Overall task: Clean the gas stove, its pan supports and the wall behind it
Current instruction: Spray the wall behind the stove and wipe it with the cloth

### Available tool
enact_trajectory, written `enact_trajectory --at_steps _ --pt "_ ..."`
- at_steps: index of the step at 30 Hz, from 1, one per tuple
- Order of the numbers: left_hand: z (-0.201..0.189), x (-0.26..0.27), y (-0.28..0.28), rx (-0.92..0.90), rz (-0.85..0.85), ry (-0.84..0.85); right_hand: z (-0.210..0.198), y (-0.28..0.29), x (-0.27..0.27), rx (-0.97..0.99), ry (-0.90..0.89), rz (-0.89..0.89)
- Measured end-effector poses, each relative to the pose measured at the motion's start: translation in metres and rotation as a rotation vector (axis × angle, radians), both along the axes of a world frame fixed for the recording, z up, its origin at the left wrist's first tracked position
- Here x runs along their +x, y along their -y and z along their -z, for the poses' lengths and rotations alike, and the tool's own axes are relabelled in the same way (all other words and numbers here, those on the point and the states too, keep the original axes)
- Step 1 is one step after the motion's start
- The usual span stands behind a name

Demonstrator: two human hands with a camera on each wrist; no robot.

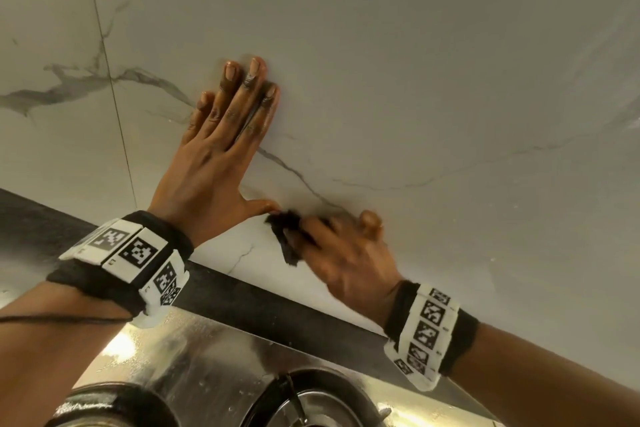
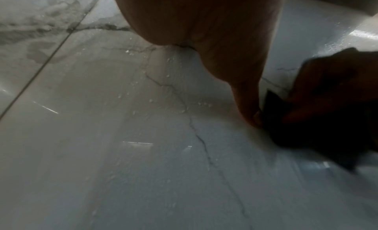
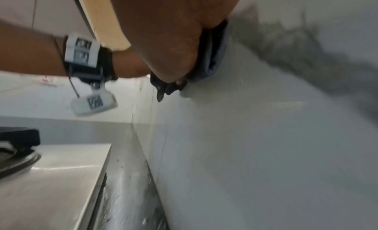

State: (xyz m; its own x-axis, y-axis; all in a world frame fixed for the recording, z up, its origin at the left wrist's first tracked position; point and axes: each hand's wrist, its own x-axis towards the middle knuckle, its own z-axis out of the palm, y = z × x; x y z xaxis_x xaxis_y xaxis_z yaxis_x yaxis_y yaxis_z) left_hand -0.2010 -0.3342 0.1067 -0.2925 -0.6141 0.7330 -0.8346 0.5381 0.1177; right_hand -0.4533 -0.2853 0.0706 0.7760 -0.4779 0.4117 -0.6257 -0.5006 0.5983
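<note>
Wall [image 1: 415,62] rises behind the gas stove [image 1: 207,350]. Your right hand [image 1: 346,253] grips a dark cloth [image 1: 289,236] on it, just right of your left hand [image 1: 214,156], flat, fingers straight. Unwiped tile lies rightward.

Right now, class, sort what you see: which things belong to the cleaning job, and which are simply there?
Part of the job:
- wall, marble-look tile
- dark cloth, held against the wall by the right hand
- left hand, flat on the wall
- gas stove, steel top below
- burner

Simply there:
- wristbands with printed markers
- black ledge behind the stove
</note>
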Motion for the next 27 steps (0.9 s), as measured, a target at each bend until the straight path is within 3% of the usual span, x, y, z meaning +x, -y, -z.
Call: enact_trajectory --at_steps 2,4,9,11,15,17,22,25,27 --pt "0.001 0.001 0.001 -0.005 -0.001 -0.004 -0.009 0.004 0.004 -0.045 0.039 0.003" --pt "0.001 0.000 0.001 0.003 0.000 0.003 0.002 0.006 0.003 0.045 -0.044 -0.031" --pt "-0.001 0.000 -0.001 0.024 -0.015 0.022 0.078 -0.003 0.008 0.402 -0.634 0.022" --pt "-0.002 0.000 0.000 0.029 -0.015 0.030 0.091 0.000 0.011 0.476 -0.691 0.055" --pt "-0.003 -0.001 -0.002 0.029 -0.012 0.032 0.072 -0.001 0.011 0.496 -0.745 -0.002" --pt "-0.003 -0.002 -0.005 0.031 -0.023 0.034 0.054 -0.006 0.003 0.412 -0.678 0.010" --pt "-0.006 -0.013 -0.011 0.027 -0.040 0.041 0.011 -0.004 -0.046 0.076 0.006 -0.087" --pt "-0.005 -0.028 -0.015 0.002 -0.025 0.064 0.005 -0.004 -0.060 -0.010 0.044 -0.059" --pt "-0.005 -0.038 -0.018 0.003 -0.016 0.045 0.017 -0.006 -0.062 0.072 -0.096 -0.089"
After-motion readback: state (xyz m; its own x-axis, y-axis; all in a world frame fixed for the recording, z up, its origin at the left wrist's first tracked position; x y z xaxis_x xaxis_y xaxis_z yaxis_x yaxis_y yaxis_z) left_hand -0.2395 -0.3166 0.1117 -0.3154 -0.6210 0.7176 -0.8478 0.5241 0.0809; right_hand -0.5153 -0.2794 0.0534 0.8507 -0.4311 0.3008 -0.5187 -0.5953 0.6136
